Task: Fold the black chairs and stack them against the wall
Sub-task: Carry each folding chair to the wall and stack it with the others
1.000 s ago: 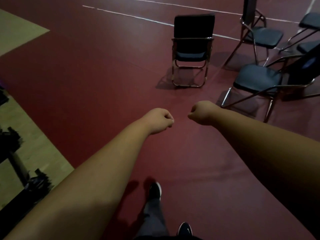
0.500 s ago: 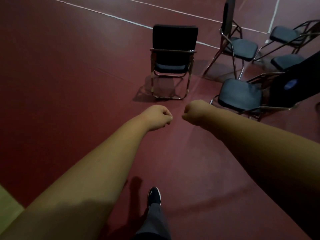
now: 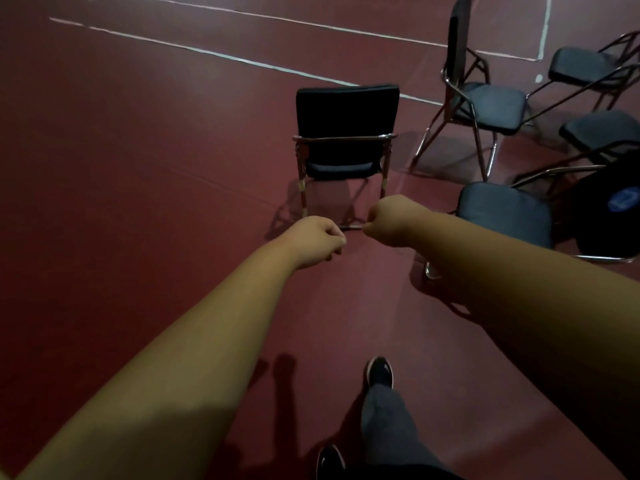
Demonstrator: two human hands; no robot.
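Black padded folding chair with chrome tube frame: unfolded, back to viewer, straight ahead on dark red floor, out of reach. Left hand, right hand: both fisted, empty. Advised: step closer, uncurl fingers, grasp backrest top, lift seat.

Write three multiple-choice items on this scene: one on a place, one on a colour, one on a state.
1. Where does the black chair with its back to the camera stand?
A. straight ahead, beyond both hands
B. at the far left edge
C. behind the person

2. What colour is the floor?
A. green
B. dark red
C. blue

3. How are the left hand and right hand?
A. gripping a chair
B. flat open
C. curled, holding nothing

Answers: 1 A, it stands upright just past both hands; 2 B, dark red shows all round it; 3 C, the fingers of both are curled in and hold nothing.
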